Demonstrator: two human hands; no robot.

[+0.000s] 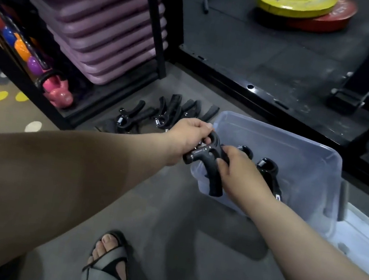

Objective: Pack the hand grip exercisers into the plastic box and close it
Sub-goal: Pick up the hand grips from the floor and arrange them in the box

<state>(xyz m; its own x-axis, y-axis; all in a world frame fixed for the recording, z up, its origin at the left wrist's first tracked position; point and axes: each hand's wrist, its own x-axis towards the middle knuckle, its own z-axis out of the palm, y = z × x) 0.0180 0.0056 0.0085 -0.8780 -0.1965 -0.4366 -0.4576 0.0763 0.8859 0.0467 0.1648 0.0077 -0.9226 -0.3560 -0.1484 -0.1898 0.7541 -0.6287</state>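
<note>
A clear plastic box (320, 161) stands open on the grey floor at centre right. Two black hand grip exercisers (268, 170) lie inside it. Both hands hold one black exerciser (209, 160) over the box's near left corner: my left hand (189, 135) grips its top end, and my right hand (237, 167) holds its right handle. Several more black exercisers (166, 112) lie in a row on the floor just left of the box. The box's white lid (368, 239) lies beside it at the right.
A black rack (158, 26) with stacked purple step platforms (96, 19) and coloured dumbbells stands at the left; a pink kettlebell (58, 90) sits on its base. Yellow and red weight plates (296, 5) lie on the far mat. My sandalled foot (108, 265) is near the bottom.
</note>
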